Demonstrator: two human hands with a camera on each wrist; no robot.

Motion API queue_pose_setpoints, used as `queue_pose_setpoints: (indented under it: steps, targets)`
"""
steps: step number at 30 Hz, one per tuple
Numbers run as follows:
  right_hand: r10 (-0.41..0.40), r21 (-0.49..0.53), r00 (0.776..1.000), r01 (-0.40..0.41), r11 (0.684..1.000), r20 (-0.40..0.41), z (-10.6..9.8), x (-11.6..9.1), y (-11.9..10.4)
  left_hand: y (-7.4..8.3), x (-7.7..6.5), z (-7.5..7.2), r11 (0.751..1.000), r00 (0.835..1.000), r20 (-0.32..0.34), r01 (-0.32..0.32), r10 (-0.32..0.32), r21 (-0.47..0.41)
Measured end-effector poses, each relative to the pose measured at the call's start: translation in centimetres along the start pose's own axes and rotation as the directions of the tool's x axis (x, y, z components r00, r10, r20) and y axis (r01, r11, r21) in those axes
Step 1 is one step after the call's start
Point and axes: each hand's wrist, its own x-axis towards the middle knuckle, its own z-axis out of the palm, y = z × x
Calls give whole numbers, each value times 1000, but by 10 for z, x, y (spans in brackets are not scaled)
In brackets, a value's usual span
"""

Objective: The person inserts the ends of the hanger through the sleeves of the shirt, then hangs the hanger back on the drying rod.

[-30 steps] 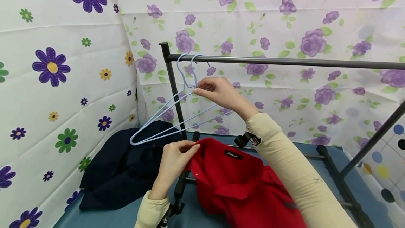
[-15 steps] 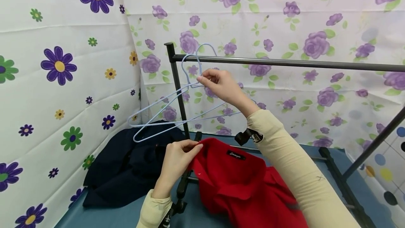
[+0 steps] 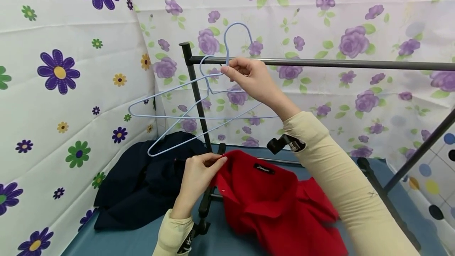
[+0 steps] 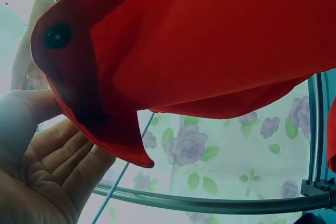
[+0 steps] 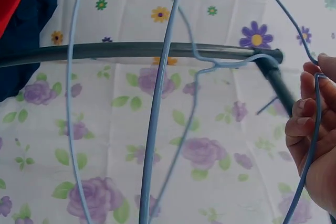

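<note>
In the head view my right hand [image 3: 254, 80] pinches a light blue clothes hanger [image 3: 170, 117] near the neck below its hook, raised so that the hook stands above the rail. A second light blue hanger [image 3: 151, 151] hangs by its hook from the rail, overlapping the first in this view. My left hand [image 3: 197, 177] pinches the collar edge of a red collared shirt [image 3: 266, 212] between thumb and fingers; a black label shows inside the neck. The left wrist view shows a dark button [image 4: 58, 35] on the red cloth, above my left hand's fingers.
The black garment rack's rail [image 3: 337, 63] runs across to the right, with its left post [image 3: 196, 94] behind the hangers. A dark navy garment [image 3: 142, 189] lies at left on the blue surface [image 3: 131, 242]. Flowered sheets [image 3: 320, 23] close off the back and left.
My right hand has risen with one hanger, whose hook has come up off the rail. The other hanger stays on the rail. My left hand keeps its pinch on the collar.
</note>
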Motion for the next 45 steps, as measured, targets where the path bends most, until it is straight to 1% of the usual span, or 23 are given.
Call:
queue_pose_setpoints:
  steps: [6,11,16,20,23,26,30,32,37,42,45]
  targets:
    - [-33,0,999,33,999,-26,-18,-11,-10,1,1,1,1000,1000,0,2,-2,9]
    - [-56,-51,998,54,997,-42,-32,-29,-14,0,0,2,1000,1000,-8,11,-11,13]
    - [-58,-46,996,55,997,-66,-51,-49,-9,-1,1,3,1000,1000,-6,12,-11,12]
    - [-84,-16,994,83,996,-77,-66,-66,-1,-2,1,4,1000,1000,-13,25,-25,10]
    - [-92,-23,992,90,996,-84,-78,-82,4,-3,0,4,999,999,-11,33,-33,13]
    - [-65,-51,994,60,997,-89,-88,-98,8,-3,-1,5,999,999,-9,41,-41,21]
    - [-5,-78,993,-4,997,-116,-102,-117,11,-4,-2,7,999,999,-5,47,-47,20]
    - [7,-94,992,-19,995,-129,-108,-127,12,-4,-2,8,999,999,-2,46,-46,17]
    - [-6,-127,991,-11,992,-132,-123,-149,13,-4,-3,10,998,998,5,55,-55,14]
    - [-37,-125,989,19,992,-144,-134,-167,16,-5,-1,12,998,998,3,56,-56,13]
    - [-19,-145,989,-3,989,-146,-138,-177,18,-4,0,12,999,999,-3,49,-49,15]
